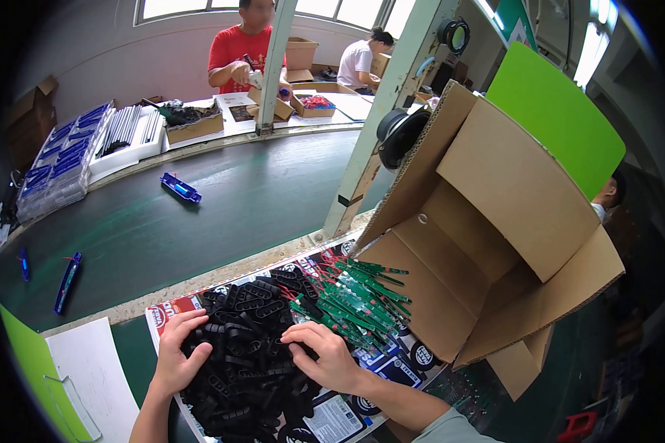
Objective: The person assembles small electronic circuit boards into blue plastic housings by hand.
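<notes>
A heap of small black oblong plastic parts (244, 369) lies on a printed sheet in front of me. At the left edge of the heap rests my left hand (179, 353), open, its thumb apart from the fingers. My right hand (329, 359) lies against the opposite edge, open with its fingers bent over the black parts; nothing gripped shows in either hand. Just beyond the right hand is a pile of narrow green circuit boards (358, 306) with red wires, touching the black heap.
An open cardboard box (451, 295) lies tipped at the right. Past the work surface runs a green conveyor belt (258, 184) carrying a few blue parts (179, 189). A pale post (384, 133) rises beside it. Across the belt, a person in a red shirt (229, 59) handles things near small boxes.
</notes>
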The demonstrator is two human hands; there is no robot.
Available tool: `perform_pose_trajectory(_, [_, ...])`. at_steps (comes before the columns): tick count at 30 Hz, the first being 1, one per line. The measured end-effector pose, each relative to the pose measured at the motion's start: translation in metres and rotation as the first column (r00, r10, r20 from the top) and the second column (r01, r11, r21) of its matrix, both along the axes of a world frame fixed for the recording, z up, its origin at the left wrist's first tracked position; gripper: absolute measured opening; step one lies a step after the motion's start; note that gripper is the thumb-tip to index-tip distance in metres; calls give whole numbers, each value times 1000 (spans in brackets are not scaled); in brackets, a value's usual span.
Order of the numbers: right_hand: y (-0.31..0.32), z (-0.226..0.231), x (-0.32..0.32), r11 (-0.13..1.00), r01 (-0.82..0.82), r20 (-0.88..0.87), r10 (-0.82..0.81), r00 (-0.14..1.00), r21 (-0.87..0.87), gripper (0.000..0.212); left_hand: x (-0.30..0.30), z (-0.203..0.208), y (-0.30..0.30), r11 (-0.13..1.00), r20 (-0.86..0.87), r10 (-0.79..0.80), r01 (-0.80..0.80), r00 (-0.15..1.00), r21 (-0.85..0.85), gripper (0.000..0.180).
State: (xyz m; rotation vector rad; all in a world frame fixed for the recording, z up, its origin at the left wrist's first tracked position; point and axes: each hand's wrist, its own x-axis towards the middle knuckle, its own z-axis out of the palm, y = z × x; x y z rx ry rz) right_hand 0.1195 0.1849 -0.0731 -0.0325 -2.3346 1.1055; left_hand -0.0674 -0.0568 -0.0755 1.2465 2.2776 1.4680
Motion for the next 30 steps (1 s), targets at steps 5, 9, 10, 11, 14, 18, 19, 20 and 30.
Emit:
perform_pose_trajectory(5, [0, 2, 1, 1000, -5, 3, 5, 1000, -2, 21, -1, 0, -1, 1000, -9, -4, 4, 1000, 3, 50])
perform_pose_trajectory(9, [0, 2, 0, 1000, 4, 9, -4, 1000, -2, 20, -2, -2, -2, 1000, -18, -12, 12, 1000, -3, 49])
perform_pose_trajectory(10, [-1, 2, 0, 1000, 8, 13, -8, 1000, -4, 19, -2, -3, -2, 1000, -22, -16, 16, 1000, -5, 49])
perform_pose_trajectory(11, [-1, 2, 0, 1000, 11, 17, -11, 1000, -6, 19, -2, -3, -2, 1000, -20, -11, 10, 1000, -11, 49])
perform_pose_trajectory(14, [0, 5, 0, 1000, 8, 9, -8, 1000, -2, 19, -3, -3, -2, 1000, -17, -24, 24, 1000, 1, 49])
perform_pose_trajectory(18, [0, 6, -1, 1000, 13, 10, -13, 1000, -5, 20, -4, -4, -1, 1000, -13, -28, 28, 1000, 8, 49])
perform_pose_trajectory(19, [0, 6, -1, 1000, 14, 11, -14, 1000, -6, 20, -4, -5, -1, 1000, -11, -23, 24, 1000, 4, 49])
perform_pose_trajectory(20, [0, 5, -1, 1000, 14, 10, -14, 1000, -3, 20, -4, -5, -1, 1000, -12, -22, 22, 1000, -3, 49])
perform_pose_trajectory(30, [-1, 6, -2, 1000, 12, 8, -12, 1000, -4, 20, -6, -8, -3, 999, -19, -34, 34, 999, 4, 47])
